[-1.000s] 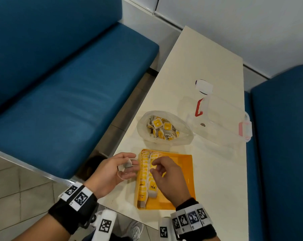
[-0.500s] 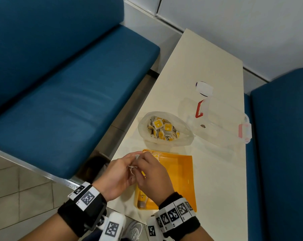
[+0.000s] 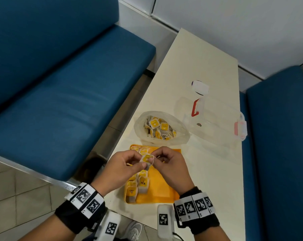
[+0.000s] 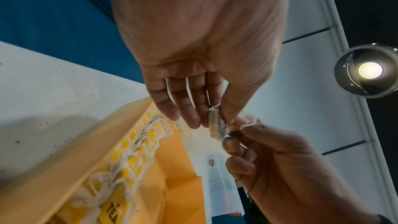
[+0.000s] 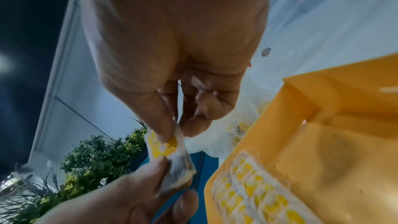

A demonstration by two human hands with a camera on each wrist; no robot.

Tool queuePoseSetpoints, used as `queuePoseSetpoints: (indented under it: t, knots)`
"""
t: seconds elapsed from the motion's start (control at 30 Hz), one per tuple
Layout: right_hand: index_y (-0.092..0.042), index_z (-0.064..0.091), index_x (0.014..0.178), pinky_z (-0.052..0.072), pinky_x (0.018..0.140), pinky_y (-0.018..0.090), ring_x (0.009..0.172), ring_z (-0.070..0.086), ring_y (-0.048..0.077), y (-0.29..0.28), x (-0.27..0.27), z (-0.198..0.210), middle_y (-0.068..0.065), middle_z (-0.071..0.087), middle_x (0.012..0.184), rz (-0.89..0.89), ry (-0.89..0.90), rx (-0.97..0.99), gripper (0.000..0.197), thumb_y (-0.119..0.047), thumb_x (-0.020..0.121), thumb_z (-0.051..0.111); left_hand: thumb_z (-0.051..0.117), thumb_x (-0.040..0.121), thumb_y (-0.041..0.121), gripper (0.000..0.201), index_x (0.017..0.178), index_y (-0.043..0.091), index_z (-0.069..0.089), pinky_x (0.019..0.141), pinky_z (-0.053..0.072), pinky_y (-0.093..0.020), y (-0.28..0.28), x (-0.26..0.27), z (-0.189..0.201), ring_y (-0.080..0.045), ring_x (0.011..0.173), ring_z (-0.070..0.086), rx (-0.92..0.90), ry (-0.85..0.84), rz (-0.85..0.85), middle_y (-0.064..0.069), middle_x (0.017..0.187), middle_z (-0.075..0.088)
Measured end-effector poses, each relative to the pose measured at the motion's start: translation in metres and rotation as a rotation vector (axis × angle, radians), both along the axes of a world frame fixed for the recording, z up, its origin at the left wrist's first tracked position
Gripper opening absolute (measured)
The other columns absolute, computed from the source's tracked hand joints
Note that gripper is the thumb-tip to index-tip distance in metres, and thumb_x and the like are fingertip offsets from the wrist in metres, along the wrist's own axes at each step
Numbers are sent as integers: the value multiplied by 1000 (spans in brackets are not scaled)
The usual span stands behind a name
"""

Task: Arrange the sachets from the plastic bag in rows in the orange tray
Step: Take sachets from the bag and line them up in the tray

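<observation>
Both hands meet above the orange tray (image 3: 164, 193) and hold one tea sachet (image 3: 146, 160) with a yellow tag. My left hand (image 3: 123, 169) pinches the sachet (image 4: 216, 125) between thumb and fingers. My right hand (image 3: 168, 164) pinches its tag (image 5: 165, 146) and string at the top. A row of sachets (image 3: 138, 185) lies along the tray's left side, also seen in the wrist views (image 4: 137, 144) (image 5: 254, 192). The plastic bag (image 3: 180, 129) with several more sachets (image 3: 159, 129) sits open just beyond the tray.
A clear lidded container (image 3: 215, 122) with red clips lies to the right of the bag on the cream table (image 3: 199, 60). Blue benches (image 3: 60, 101) flank the table on both sides. The tray's right half (image 5: 333, 151) holds nothing.
The right hand left the tray's row and joined the left hand. Both hands have since shifted right over the tray, and the sachet's yellow tag now faces up between them.
</observation>
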State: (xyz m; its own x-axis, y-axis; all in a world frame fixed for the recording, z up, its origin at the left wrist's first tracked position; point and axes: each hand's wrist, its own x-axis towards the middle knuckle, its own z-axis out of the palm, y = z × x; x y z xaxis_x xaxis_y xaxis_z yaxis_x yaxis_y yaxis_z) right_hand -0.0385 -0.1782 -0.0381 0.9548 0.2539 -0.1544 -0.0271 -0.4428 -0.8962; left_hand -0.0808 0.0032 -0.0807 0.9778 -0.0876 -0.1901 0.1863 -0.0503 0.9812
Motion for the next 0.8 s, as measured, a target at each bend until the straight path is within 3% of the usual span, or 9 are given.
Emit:
queuePoseSetpoints:
  t: [0.1, 0.23, 0.3, 0.4, 0.53, 0.67, 0.8]
  knots:
    - [-12, 72, 78, 52, 70, 26, 73, 62, 14, -8, 3, 4, 2, 71, 80, -10, 8, 8, 10, -14, 77, 83, 79, 87, 26, 12, 98, 26, 75, 81, 58, -32, 3, -1, -8, -14, 90, 69, 29, 11, 26, 4, 96, 74]
    - [-22, 71, 70, 45, 68, 17, 74, 58, 9, -26, 11, -2, -7, 64, 81, 43, -12, -333, 15, -12, 75, 82, 76, 89, 30, 12, 100, 32, 71, 76, 52, -23, 16, 0, -21, -8, 87, 67, 135, 78, 168, 7, 93, 72]
    - [-21, 71, 69, 42, 63, 14, 69, 57, 7, -33, 11, -6, -8, 64, 77, 31, 42, -351, 16, -9, 76, 79, 76, 88, 37, 17, 103, 34, 68, 72, 53, -26, 22, -1, -31, -11, 84, 68, 195, 154, 168, 5, 90, 70]
    - [-10, 69, 76, 45, 57, 17, 58, 61, 8, -36, 4, -10, -4, 67, 67, 80, 206, -265, 9, -10, 83, 76, 77, 84, 48, 31, 108, 37, 62, 71, 59, -33, 27, -4, -45, -14, 80, 70, 255, 277, 90, 3, 89, 71]
    - [-6, 61, 84, 55, 65, 34, 59, 69, 20, -35, -13, -34, 12, 71, 68, 155, 346, -272, 8, -10, 89, 67, 80, 82, 47, 45, 117, 36, 55, 68, 55, -25, 19, -10, -45, -11, 81, 71, 289, 349, -24, 4, 91, 72]
    - [-14, 61, 84, 46, 51, 23, 55, 66, 11, -28, -26, -56, 1, 68, 60, 201, 424, -379, 8, -8, 90, 64, 82, 81, 41, 54, 125, 34, 51, 69, 49, -19, 13, -16, -43, -8, 83, 68, 354, 353, -70, 3, 89, 70]
    - [-20, 60, 83, 46, 48, 23, 55, 66, 11, -18, -33, -70, -3, 67, 62, 182, 478, -417, 14, -7, 89, 62, 81, 83, 38, 54, 128, 32, 52, 66, 46, -17, 13, -18, -44, -8, 82, 67, 370, 363, -62, 2, 89, 69]
